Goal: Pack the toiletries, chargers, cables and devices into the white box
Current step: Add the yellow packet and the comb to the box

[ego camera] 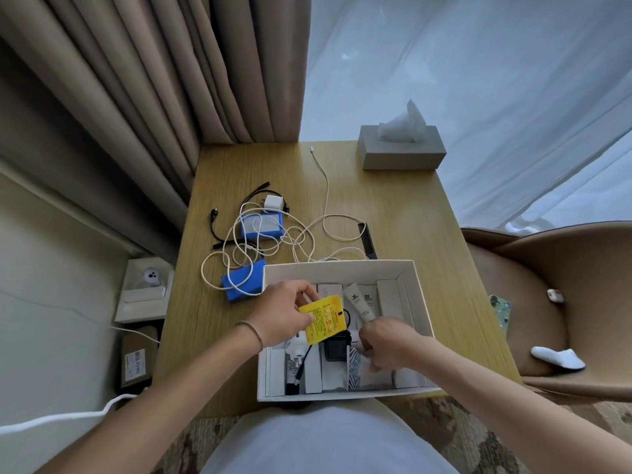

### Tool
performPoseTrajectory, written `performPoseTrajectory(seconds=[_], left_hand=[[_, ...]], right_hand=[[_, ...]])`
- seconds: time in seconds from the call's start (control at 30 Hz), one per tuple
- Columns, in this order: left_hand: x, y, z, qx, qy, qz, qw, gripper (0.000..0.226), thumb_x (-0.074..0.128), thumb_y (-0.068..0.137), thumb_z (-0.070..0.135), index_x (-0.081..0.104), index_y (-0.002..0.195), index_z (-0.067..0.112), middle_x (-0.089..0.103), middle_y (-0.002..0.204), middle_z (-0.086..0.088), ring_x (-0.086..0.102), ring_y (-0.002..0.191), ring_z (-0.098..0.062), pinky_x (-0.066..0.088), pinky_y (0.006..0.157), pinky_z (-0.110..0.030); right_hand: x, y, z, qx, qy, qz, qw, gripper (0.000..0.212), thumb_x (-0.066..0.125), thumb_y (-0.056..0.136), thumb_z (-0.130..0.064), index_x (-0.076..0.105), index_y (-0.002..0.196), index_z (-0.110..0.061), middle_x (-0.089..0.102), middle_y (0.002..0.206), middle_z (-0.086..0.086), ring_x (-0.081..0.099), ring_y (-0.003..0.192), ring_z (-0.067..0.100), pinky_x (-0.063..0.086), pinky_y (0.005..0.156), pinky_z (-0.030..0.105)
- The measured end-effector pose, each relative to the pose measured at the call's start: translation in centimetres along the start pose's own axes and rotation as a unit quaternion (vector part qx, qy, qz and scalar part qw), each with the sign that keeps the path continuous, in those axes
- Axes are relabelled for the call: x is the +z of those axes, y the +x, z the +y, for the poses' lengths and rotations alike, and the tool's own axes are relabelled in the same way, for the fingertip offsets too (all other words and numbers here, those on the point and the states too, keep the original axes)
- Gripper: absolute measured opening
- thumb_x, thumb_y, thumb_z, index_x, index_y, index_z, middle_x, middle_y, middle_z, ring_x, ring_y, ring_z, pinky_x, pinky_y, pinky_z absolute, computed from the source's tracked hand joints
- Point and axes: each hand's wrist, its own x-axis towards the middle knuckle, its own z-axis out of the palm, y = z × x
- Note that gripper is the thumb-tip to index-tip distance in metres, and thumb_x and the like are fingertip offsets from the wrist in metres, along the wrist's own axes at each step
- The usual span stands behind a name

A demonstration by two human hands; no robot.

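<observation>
Head view: my left hand (285,311) pinches yellow sachet (324,318) over white box (337,268); right hand (386,343), fingers curled, grip unclear, among packets. I slot sachet flat beside black charger (337,348).

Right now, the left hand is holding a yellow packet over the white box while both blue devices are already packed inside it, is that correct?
Not quite: the head view shows both blue devices on the table, outside the white box. The left hand does hold the yellow packet over it.

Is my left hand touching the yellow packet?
Touching. The head view shows the left hand pinching the yellow packet at its left edge, above the white box.
</observation>
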Motion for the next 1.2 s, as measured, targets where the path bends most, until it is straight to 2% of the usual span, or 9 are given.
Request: performPoseTrajectory(seconds=[0.1, 0.27, 0.33, 0.5, 0.6, 0.7, 0.77, 0.97, 1.2], left_hand=[[1.1, 0.4, 0.0, -0.01, 0.027, -0.014, 0.999, 0.03, 0.073, 0.076, 0.007, 0.065, 0.097, 0.028, 0.067, 0.081, 0.006, 0.066, 0.067, -0.006, 0.058, 0.06, -0.024], [3.3, 2.0, 0.4, -0.046, 0.011, -0.017, 0.999, 0.025, 0.068, 0.072, 0.004, 0.066, 0.091, 0.019, 0.07, 0.074, -0.002, 0.071, 0.067, -0.018, 0.061, 0.062, -0.042], [4.3, 3.0, 0.7, -0.077, -0.008, -0.019, 0.997, 0.015, 0.062, 0.075, 0.005, 0.068, 0.086, 0.013, 0.073, 0.075, -0.007, 0.073, 0.064, -0.021, 0.062, 0.06, -0.044], [7.0, 5.3, 1.2, -0.147, -0.025, -0.005, 0.989, 0.014, 0.063, 0.081, 0.015, 0.06, 0.067, 0.014, 0.074, 0.07, -0.01, 0.072, 0.051, -0.02, 0.059, 0.048, -0.031], [8.2, 6.5, 1.4, -0.157, -0.011, -0.02, 0.987, 0.011, 0.069, 0.078, 0.016, 0.061, 0.07, 0.014, 0.074, 0.062, -0.01, 0.07, 0.048, -0.019, 0.061, 0.056, -0.034], [9.1, 7.2, 1.8, -0.163, -0.008, -0.029, 0.986, 0.013, 0.073, 0.075, 0.018, 0.062, 0.069, 0.016, 0.069, 0.052, -0.003, 0.069, 0.045, -0.017, 0.06, 0.056, -0.029], [9.5, 7.6, 2.1, -0.154, 0.021, -0.016, 0.988, 0.01, 0.073, 0.073, 0.019, 0.064, 0.071, 0.016, 0.069, 0.056, -0.002, 0.069, 0.048, -0.018, 0.061, 0.061, -0.031], [8.8, 6.8, 2.9, -0.09, 0.16, -0.007, 0.983, 0.015, 0.067, 0.082, 0.037, 0.069, 0.085, 0.023, 0.071, 0.089, 0.0, 0.066, 0.086, -0.023, 0.054, 0.072, -0.031], [4.4, 5.9, 5.5, 0.01, 0.138, 0.078, 0.987, 0.013, 0.06, 0.087, 0.038, 0.068, 0.089, 0.027, 0.068, 0.084, 0.01, 0.064, 0.08, -0.014, 0.054, 0.071, -0.029]], right_hand=[[-0.1, -0.5, 0.4, -0.004, -0.015, 0.029, 0.999, 0.033, 0.078, 0.083, -0.034, 0.068, 0.101, -0.008, 0.068, 0.102, 0.01, 0.066, 0.091, 0.028, 0.054, 0.068, 0.034], [-1.1, -1.7, 1.7, 0.001, 0.006, 0.123, 0.992, 0.021, 0.064, 0.09, -0.03, 0.065, 0.101, -0.012, 0.058, 0.088, 0.005, 0.058, 0.087, 0.027, 0.046, 0.066, 0.034], [-1.8, -1.9, 2.0, 0.011, 0.014, 0.145, 0.989, 0.015, 0.059, 0.089, -0.02, 0.065, 0.1, -0.011, 0.064, 0.093, 0.007, 0.061, 0.093, 0.03, 0.05, 0.07, 0.035], [-3.2, -2.0, 2.9, 0.039, 0.052, 0.192, 0.979, 0.023, 0.056, 0.08, -0.003, 0.066, 0.1, -0.01, 0.069, 0.099, 0.01, 0.063, 0.096, 0.033, 0.052, 0.069, 0.036], [-3.6, -2.1, 3.5, 0.045, 0.086, 0.225, 0.969, 0.029, 0.054, 0.084, -0.005, 0.069, 0.108, -0.013, 0.071, 0.103, 0.008, 0.064, 0.1, 0.031, 0.057, 0.079, 0.041], [-3.7, -2.2, 3.6, 0.042, 0.105, 0.257, 0.96, 0.025, 0.054, 0.085, -0.011, 0.07, 0.104, -0.015, 0.072, 0.102, 0.006, 0.065, 0.099, 0.03, 0.056, 0.076, 0.041], [-3.8, -2.1, 3.6, 0.043, 0.121, 0.277, 0.952, 0.023, 0.055, 0.084, -0.011, 0.07, 0.101, -0.016, 0.073, 0.101, 0.004, 0.066, 0.097, 0.028, 0.057, 0.073, 0.038], [-5.0, -1.9, 4.2, 0.036, 0.164, 0.323, 0.931, 0.025, 0.055, 0.084, -0.01, 0.072, 0.1, -0.019, 0.074, 0.098, 0.001, 0.067, 0.093, 0.026, 0.055, 0.071, 0.036], [-9.1, -1.6, 5.5, 0.027, 0.227, 0.377, 0.898, 0.017, 0.058, 0.095, -0.021, 0.075, 0.101, -0.022, 0.075, 0.091, -0.004, 0.066, 0.078, 0.017, 0.048, 0.06, 0.028]])
